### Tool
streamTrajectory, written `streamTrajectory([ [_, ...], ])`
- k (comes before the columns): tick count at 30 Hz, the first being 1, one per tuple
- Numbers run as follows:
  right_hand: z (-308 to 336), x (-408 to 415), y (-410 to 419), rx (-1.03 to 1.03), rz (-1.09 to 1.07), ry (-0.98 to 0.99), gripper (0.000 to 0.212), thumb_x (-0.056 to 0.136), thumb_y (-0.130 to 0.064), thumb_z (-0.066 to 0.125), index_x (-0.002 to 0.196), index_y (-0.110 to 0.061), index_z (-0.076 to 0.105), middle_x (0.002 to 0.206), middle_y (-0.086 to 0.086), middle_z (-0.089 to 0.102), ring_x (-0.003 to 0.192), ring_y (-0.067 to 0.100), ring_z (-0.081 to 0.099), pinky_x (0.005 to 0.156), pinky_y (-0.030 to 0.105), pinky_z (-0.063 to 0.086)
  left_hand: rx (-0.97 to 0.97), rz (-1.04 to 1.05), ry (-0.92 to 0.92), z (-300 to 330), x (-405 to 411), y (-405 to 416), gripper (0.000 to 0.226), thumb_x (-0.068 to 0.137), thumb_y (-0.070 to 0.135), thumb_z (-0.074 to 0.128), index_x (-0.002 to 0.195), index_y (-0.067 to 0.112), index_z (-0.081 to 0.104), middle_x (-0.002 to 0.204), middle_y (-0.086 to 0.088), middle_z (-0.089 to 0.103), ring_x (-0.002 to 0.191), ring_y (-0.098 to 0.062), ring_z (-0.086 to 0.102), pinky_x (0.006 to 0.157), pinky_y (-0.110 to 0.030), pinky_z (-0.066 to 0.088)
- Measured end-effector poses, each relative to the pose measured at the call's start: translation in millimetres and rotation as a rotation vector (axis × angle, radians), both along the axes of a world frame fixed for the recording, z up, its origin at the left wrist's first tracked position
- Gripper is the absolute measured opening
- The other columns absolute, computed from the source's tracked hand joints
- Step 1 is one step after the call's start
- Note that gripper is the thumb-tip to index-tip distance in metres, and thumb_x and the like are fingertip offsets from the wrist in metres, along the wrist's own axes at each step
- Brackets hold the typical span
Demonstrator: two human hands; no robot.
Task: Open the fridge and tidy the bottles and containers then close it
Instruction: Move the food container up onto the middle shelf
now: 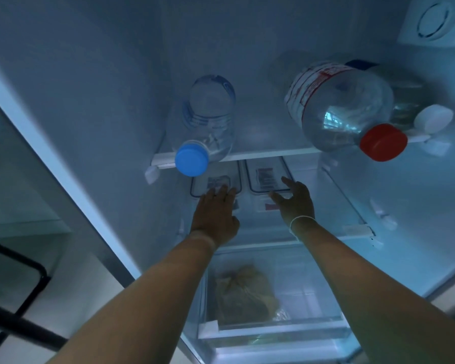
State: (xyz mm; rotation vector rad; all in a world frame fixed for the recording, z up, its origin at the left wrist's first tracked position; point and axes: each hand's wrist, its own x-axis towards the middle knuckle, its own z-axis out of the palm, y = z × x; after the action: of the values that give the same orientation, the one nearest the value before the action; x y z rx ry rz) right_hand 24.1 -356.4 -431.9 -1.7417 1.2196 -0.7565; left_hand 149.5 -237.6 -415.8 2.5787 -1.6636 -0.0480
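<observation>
The fridge stands open in the head view. A clear bottle with a blue cap (208, 122) stands at the left of the upper glass shelf (268, 153). A bigger bottle with a red cap (347, 106) stands at the right, with a white-capped bottle (434, 119) behind it. On the shelf below, two clear lidded containers lie side by side: the left container (216, 179) and the right container (268, 174). My left hand (216, 208) rests flat at the left container's front edge. My right hand (294, 200) reaches the right container with fingers spread. Neither hand grips anything.
A clear crisper drawer (313, 292) at the bottom holds a brown bag (242, 295). The fridge's left wall (90, 127) and door frame run down the left. A round dial (436, 19) sits at the top right. A black-framed object (19, 285) stands outside at the lower left.
</observation>
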Motion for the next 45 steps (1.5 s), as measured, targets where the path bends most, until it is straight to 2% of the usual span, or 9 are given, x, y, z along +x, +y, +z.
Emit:
streamTrajectory([
  [5,3.2,-1.8,-1.4,-0.016,0.047,0.131,0.058,0.091,-0.032,0.055,0.145,-0.030,0.032,0.160,0.005,0.013,0.144,0.025,0.028,0.113,0.034,0.027,0.021,-0.009,-0.003,3.5,-0.3,1.2,0.071,0.091,0.029,0.046,0.152,0.019,0.012,0.162,-0.005,0.011,0.148,-0.032,0.014,0.122,-0.039,0.013],
  [9,6.8,-6.8,1.6,-0.022,0.083,0.246,0.066,0.093,-0.037,0.051,0.149,-0.034,0.016,0.162,0.003,0.002,0.146,0.025,0.024,0.114,0.037,0.027,0.054,-0.001,0.020,8.9,-4.9,3.6,0.073,0.092,0.031,0.046,0.153,0.017,0.007,0.163,-0.006,0.006,0.149,-0.031,0.009,0.123,-0.039,0.010],
  [14,14.9,-22.8,16.3,0.013,0.054,0.129,0.083,0.090,-0.035,0.057,0.150,-0.032,0.000,0.161,0.007,0.010,0.148,0.024,0.018,0.115,0.042,0.025,0.050,-0.009,0.040,20.1,-14.6,15.0,0.073,0.092,0.032,0.045,0.153,0.017,0.007,0.163,-0.006,0.005,0.149,-0.030,0.010,0.123,-0.038,0.011],
  [18,23.4,-44.9,32.7,0.097,0.060,0.187,0.085,0.088,-0.042,0.057,0.151,-0.026,0.003,0.160,0.010,0.015,0.147,0.026,0.020,0.118,0.039,0.025,0.060,-0.008,0.033,37.1,-25.5,30.7,0.072,0.093,0.033,0.045,0.153,0.016,0.008,0.163,-0.006,0.007,0.149,-0.030,0.012,0.122,-0.037,0.013],
  [22,33.1,-69.6,54.8,0.144,0.091,0.220,0.080,0.089,-0.037,0.058,0.152,-0.019,0.011,0.159,0.006,0.022,0.144,0.026,0.028,0.113,0.030,0.028,0.076,-0.032,0.004,50.8,-42.8,49.1,0.072,0.093,0.033,0.044,0.152,0.015,0.008,0.162,-0.007,0.008,0.149,-0.030,0.013,0.122,-0.039,0.014],
  [33,98.5,-126.3,127.5,0.040,0.097,0.242,0.079,0.087,-0.036,0.061,0.151,-0.018,0.018,0.155,0.007,0.031,0.141,0.026,0.034,0.112,0.032,0.031,-0.018,-0.080,-0.091,107.3,-90.4,113.7,0.071,0.089,0.033,0.047,0.150,0.012,0.017,0.158,-0.011,0.021,0.141,-0.032,0.028,0.115,-0.041,0.028],
  [37,117.9,-149.3,160.4,-0.006,0.103,0.250,0.077,0.086,-0.039,0.061,0.150,-0.018,0.023,0.155,0.006,0.032,0.141,0.025,0.035,0.115,0.034,0.031,-0.042,-0.103,-0.136,125.5,-109.7,142.9,0.071,0.089,0.033,0.046,0.150,0.013,0.017,0.157,-0.010,0.025,0.142,-0.031,0.028,0.117,-0.039,0.026],
  [41,136.2,-168.9,188.2,-0.061,0.125,0.255,0.079,0.087,-0.038,0.060,0.151,-0.018,0.018,0.157,0.006,0.027,0.143,0.024,0.030,0.115,0.032,0.028,-0.097,-0.106,-0.155,146.6,-122.8,165.4,0.071,0.091,0.032,0.045,0.151,0.012,0.014,0.154,-0.012,0.028,0.141,-0.031,0.028,0.119,-0.039,0.023],
  [45,149.7,-177.7,200.5,-0.134,0.122,0.258,0.080,0.086,-0.039,0.062,0.151,-0.019,0.019,0.157,0.004,0.026,0.144,0.023,0.028,0.117,0.035,0.027,-0.188,-0.072,-0.128,163.4,-125.2,173.2,0.068,0.093,0.030,0.045,0.152,0.014,0.015,0.158,-0.013,0.021,0.143,-0.031,0.027,0.119,-0.040,0.025],
])
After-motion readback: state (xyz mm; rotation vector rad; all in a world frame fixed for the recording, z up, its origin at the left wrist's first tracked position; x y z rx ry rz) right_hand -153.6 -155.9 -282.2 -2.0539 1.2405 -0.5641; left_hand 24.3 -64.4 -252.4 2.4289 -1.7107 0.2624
